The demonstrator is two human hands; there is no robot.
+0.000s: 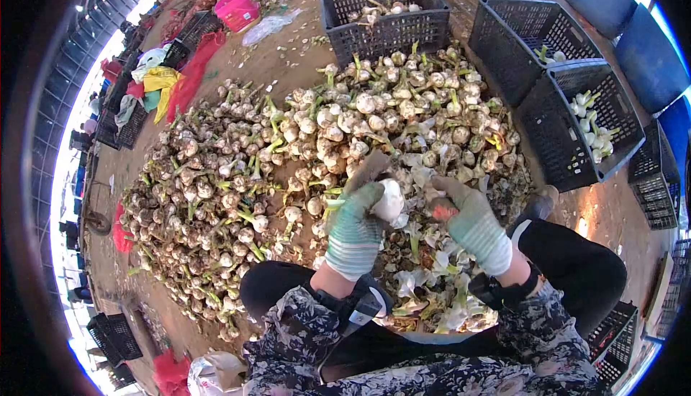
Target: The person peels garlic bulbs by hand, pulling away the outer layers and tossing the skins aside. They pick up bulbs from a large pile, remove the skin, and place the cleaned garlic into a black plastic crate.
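My left hand [359, 225], in a green and white striped work glove with dirty fingers, grips a peeled white garlic bulb [389, 201]. To the right of it is my right hand [471, 225] in a matching glove, its fingers curled and smeared by motion. A reddish patch shows at those fingers; I cannot make out what it is. The right hand is apart from the bulb. Beneath and beyond both hands spreads a large heap of garlic bulbs [209, 180] with soil and short green stems. Loose garlic skins [450, 274] lie between my knees.
A black crate [385, 33] with some garlic stands behind the heap. At the right are another black crate [504, 51] and a crate with trimmed bulbs [561, 126]. A pink bucket [237, 10] and a red net [196, 72] lie at the back left.
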